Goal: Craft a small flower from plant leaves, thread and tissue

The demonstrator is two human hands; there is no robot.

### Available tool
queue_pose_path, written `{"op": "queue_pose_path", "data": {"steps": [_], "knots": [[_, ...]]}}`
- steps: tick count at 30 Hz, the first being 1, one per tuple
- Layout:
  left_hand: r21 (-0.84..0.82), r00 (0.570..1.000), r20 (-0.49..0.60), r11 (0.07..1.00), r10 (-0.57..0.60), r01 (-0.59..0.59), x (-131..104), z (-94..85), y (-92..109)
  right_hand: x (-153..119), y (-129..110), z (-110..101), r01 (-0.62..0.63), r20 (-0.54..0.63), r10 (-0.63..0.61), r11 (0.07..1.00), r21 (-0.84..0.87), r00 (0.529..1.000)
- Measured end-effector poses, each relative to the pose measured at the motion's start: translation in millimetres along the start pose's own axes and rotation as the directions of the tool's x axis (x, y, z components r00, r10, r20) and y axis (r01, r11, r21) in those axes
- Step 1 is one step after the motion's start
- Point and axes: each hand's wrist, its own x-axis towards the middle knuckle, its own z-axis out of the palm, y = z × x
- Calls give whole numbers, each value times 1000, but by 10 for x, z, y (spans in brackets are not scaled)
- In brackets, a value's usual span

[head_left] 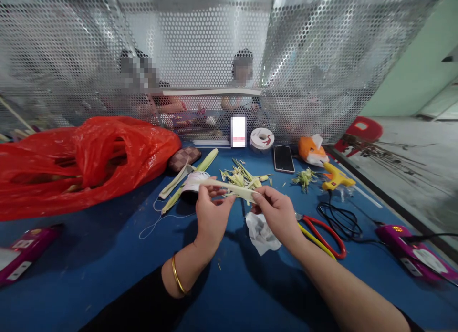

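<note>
A pale green strip, apparently corn husk (pixel 239 190), stretches between my hands above the middle of the blue table. My right hand (pixel 277 210) pinches its right end between thumb and fingers. The strip's left end runs along the fingers of my left hand (pixel 213 210), which are curled at it; how firmly they grip is partly hidden. Behind the strip lies a heap of green husk scraps (pixel 243 172). A white thread spool (pixel 196 179) stands left of my left hand, near longer husk pieces (pixel 207 161). Crumpled white paper (pixel 263 234) lies below my right hand.
Scissors with red and yellow handles (pixel 331 234) lie right of my right forearm. Beyond are a yellow glue gun (pixel 336 177), a black cable (pixel 339 222) and a purple power strip (pixel 411 253). A red plastic bag (pixel 89 165) fills the left; a perforated screen (pixel 200 46) stands behind.
</note>
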Motion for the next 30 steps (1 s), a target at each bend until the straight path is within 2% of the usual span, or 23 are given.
{"op": "queue_pose_path", "data": {"steps": [3,5,7,9,10,12,14,17,19,20,22,23,25,27,28,30], "knots": [[106,966,-136,972,221,-208,-17,-47,38,41,-10,-99,133,-71,-159,950,-282,985],[213,916,-91,906,391,-366,-39,-82,94,60,-17,-149,213,-57,-263,874,-436,963],[308,857,139,801,496,-513,-48,-104,133,70,-25,-181,291,43,-313,810,-509,949],[345,816,390,754,427,-560,-36,-108,130,71,-32,-193,365,164,-328,782,-505,930],[360,812,468,764,349,-536,-24,-105,114,69,-35,-193,391,203,-334,778,-492,921],[386,825,539,821,168,-420,0,-92,74,66,-38,-181,379,217,-313,805,-456,925],[377,837,547,887,19,-266,13,-75,52,72,-36,-160,285,204,-224,889,-359,953],[281,838,532,959,-123,-38,4,-47,70,109,-50,-156,131,243,-93,980,-147,966],[201,828,524,973,-201,109,-6,-32,90,133,-83,-220,136,199,-106,980,-148,974],[166,823,515,970,-237,176,-7,-26,95,132,-106,-281,163,140,-135,962,-217,981],[118,821,487,954,-299,277,-1,-19,90,83,-140,-456,191,17,-206,868,-459,978],[104,824,468,946,-320,308,5,-17,81,31,-139,-562,173,-10,-223,782,-598,975],[92,830,437,935,-348,343,20,-13,57,-117,-79,-779,80,0,-147,537,-840,989],[84,836,417,931,-357,355,27,-7,32,-286,60,-958,17,21,7,320,-947,1000],[78,838,414,932,-354,355,26,-3,20,-361,148,-1023,29,52,79,264,-964,996],[71,840,418,934,-346,350,19,6,1,-469,317,-1099,86,123,140,245,-966,982]]}}
